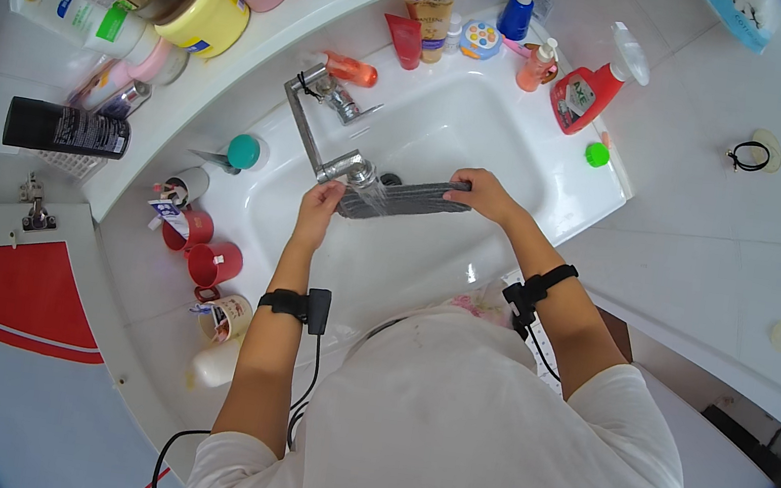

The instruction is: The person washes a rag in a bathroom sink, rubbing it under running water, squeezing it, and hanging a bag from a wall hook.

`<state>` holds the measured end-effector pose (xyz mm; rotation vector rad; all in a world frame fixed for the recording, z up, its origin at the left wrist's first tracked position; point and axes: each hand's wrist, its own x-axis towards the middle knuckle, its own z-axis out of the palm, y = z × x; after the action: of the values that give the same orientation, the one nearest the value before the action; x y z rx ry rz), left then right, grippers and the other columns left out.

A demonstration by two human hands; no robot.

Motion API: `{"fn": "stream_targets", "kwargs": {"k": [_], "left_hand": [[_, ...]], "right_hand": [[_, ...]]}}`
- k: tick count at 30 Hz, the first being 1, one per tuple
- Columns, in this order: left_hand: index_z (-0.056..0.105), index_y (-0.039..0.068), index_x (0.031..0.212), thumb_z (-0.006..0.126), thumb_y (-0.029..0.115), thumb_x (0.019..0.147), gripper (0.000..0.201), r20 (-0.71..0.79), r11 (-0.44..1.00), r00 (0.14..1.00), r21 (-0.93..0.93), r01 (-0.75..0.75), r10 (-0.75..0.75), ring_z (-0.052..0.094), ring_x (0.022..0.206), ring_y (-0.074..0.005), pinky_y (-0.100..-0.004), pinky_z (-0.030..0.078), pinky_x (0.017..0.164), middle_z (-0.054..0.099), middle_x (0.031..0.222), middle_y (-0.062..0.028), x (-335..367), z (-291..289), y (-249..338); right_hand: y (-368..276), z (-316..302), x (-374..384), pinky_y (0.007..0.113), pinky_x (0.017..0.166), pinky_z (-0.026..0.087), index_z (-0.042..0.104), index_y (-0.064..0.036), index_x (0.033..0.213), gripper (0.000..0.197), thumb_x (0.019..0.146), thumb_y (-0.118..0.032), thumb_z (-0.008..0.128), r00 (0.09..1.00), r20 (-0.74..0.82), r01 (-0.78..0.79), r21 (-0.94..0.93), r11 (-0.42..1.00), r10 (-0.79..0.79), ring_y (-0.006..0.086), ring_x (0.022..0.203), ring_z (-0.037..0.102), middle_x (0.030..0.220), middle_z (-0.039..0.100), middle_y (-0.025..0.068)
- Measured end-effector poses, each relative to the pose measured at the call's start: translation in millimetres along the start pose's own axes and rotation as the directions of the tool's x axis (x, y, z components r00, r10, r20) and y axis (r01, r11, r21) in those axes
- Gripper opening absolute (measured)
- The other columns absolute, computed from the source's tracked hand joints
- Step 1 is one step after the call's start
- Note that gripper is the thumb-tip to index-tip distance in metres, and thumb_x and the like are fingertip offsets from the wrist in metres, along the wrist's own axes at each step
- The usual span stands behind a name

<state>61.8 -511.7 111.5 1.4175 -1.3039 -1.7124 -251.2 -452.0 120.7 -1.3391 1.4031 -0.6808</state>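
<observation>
A long, dark grey ribbed cloth (417, 199) is stretched between my two hands over the white sink basin (347, 268). My left hand (319, 206) pinches its left end, close under the tap. Its right end is gripped by my right hand (479, 195), fingers closed on the edge. Above the cloth's left part sits the outlet of the jointed chrome tap (307, 127), and water appears to run from it onto the fabric. The dark drain (390, 180) shows just behind the cloth.
Bottles and tubes stand along the sink's far rim, including a red spray bottle (586, 97) and a blue pump bottle (517, 12). Red cups (213, 264) line the left side. A white shelf (164, 112) holds jars and a black can (67, 129). A green cap (598, 154) lies at right.
</observation>
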Motion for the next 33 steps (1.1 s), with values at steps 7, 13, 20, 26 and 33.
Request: {"fn": "stream_targets", "kwargs": {"k": [7, 13, 20, 26, 33], "left_hand": [[0.054, 0.007, 0.089, 0.051, 0.018, 0.085, 0.012, -0.197, 0.970, 0.980, -0.241, -0.028, -0.021, 0.050, 0.073, -0.0060, -0.0197, 0.040, 0.066, 0.054, 0.081, 0.0020, -34, -53, 1], [0.055, 0.007, 0.089, 0.050, 0.017, 0.085, 0.012, -0.265, 0.909, 0.964, -0.400, -0.113, 0.003, 0.051, 0.071, -0.0058, -0.0177, 0.040, 0.062, 0.056, 0.081, 0.0020, -41, -77, -4], [0.055, 0.005, 0.086, 0.049, 0.019, 0.085, 0.015, -0.146, 0.920, 0.979, -0.384, 0.076, -0.142, 0.045, 0.055, -0.0042, -0.0180, 0.035, 0.046, 0.053, 0.069, 0.0021, -21, -66, -12], [0.055, 0.004, 0.089, 0.049, 0.015, 0.084, 0.013, -0.205, 0.939, 0.976, -0.343, -0.004, -0.071, 0.052, 0.060, -0.0093, -0.0209, 0.041, 0.053, 0.057, 0.076, -0.0023, -5, 14, -13], [0.051, 0.003, 0.105, 0.055, 0.011, 0.079, 0.027, 0.392, 0.968, 0.899, -0.070, 0.240, -0.195, 0.052, 0.088, -0.0159, -0.0276, 0.042, 0.075, 0.055, 0.100, -0.0061, -25, 46, 11]], "right_hand": [[-35, 36, 32, 0.031, 0.061, 0.038, 0.054, -0.0036, 0.072, 0.015, 0.064, -0.011, 0.066, 0.965, 0.077, 0.255, -0.049, 0.966, -0.251, 0.0221, 0.069, 0.049, 0.073, 0.051, 0.0091], [-54, 70, 48, 0.032, 0.061, 0.038, 0.048, -0.0012, 0.071, 0.017, 0.067, -0.012, 0.061, 0.868, 0.022, 0.496, -0.003, 0.868, -0.496, 0.0211, 0.070, 0.049, 0.073, 0.050, 0.0085], [-9, 79, 64, 0.028, 0.055, 0.040, 0.052, -0.0023, 0.085, 0.019, 0.077, -0.019, 0.053, 0.956, 0.278, -0.195, 0.374, 0.907, 0.091, 0.0143, 0.064, 0.051, 0.069, 0.053, 0.0061], [-9, 109, 59, 0.027, 0.044, 0.041, 0.049, -0.0022, 0.098, 0.025, 0.082, -0.021, 0.050, 0.907, 0.109, -0.220, 0.946, 0.237, 0.408, 0.0130, 0.060, 0.053, 0.076, 0.054, 0.0057], [2, 115, 43, 0.025, 0.056, 0.045, 0.052, 0.0006, 0.097, 0.023, 0.074, -0.003, 0.053, 0.941, 0.159, -0.288, 0.840, 0.460, 0.298, 0.0132, 0.067, 0.054, 0.080, 0.056, 0.0065]]}}
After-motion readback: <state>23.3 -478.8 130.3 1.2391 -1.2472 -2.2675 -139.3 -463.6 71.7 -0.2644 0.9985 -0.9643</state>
